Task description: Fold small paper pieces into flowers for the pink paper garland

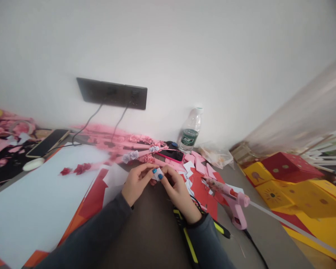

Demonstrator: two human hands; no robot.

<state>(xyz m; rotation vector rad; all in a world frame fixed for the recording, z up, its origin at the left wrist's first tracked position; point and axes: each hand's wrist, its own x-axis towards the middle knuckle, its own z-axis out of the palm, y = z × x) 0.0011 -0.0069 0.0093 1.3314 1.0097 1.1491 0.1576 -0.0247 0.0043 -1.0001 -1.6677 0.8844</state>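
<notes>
Between my two hands is a small piece of white paper (158,174), pinched at its edges over the grey tabletop. My left hand (138,181) grips it from the left, with the thumb at its upper left. From the other side my right hand (179,192) holds it, thumb pressed on its front. Fingers hide part of the paper. Just beyond the hands lie pink paper flowers (148,159) and a phone in a pink case (171,155). Black and yellow-green scissors (190,243) rest partly under my right forearm.
A pink glue gun (232,198) with a cord lies at right, near red paper (198,186) and white scraps. A water bottle (189,132) stands against the wall. Large white sheets (39,198) cover the left side; yellow and red boxes (310,198) are far right.
</notes>
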